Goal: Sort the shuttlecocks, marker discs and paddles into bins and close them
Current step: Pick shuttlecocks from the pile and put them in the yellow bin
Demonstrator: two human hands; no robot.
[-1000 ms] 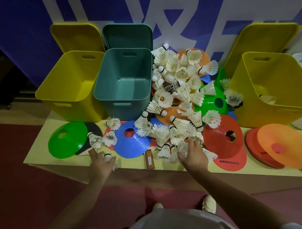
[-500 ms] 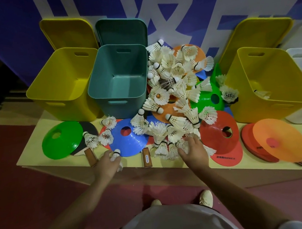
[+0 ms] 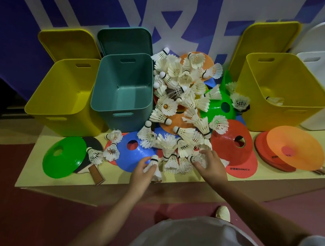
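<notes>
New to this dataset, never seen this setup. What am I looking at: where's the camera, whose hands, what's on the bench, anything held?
There is no robot here. A person wears one wide-angle camera on the head, looking down at their own arms. The bench carries open bins: a yellow bin, a teal bin and another yellow bin at the right, with lids leaning on the wall behind. Between them lies a pile of shuttlecocks over coloured marker discs, such as the blue disc, plus a paddle partly under a green disc. The left hand grips one shuttlecock. The right hand reaches into the pile's near edge; whether it grips anything is unclear.
</notes>
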